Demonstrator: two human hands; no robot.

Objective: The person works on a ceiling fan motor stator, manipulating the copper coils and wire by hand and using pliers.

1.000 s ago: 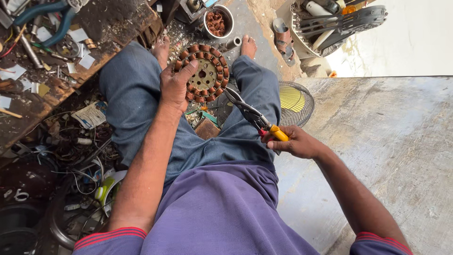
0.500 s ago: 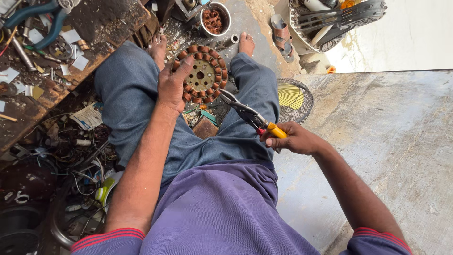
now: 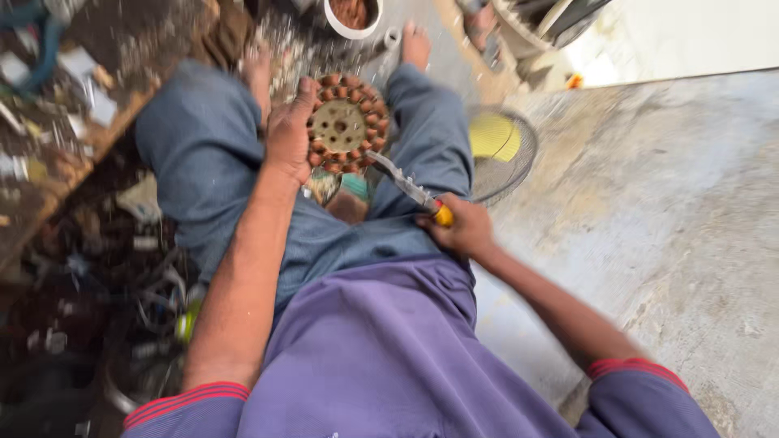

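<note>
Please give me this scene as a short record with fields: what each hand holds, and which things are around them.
Left hand: grips the rim of a round motor stator with copper coils, held between the knees.
Right hand: holds yellow-handled pliers, tip at the stator's lower edge.
Posture: seated, legs in blue trousers, bare feet forward.
Nearby: white bowl of reddish-brown bits ahead; wire fan guard with yellow centre on the person's right; cluttered scrap on the left.

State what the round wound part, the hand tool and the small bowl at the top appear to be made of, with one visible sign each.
Round wound part: likely copper windings, reddish-brown coils ringing a dull, tan metal-looking core. Hand tool: grey metal jaws, matte; the yellow grip looks like plastic or rubber. Small bowl: white, smooth rim, plastic or ceramic; the blur leaves it open.
</note>
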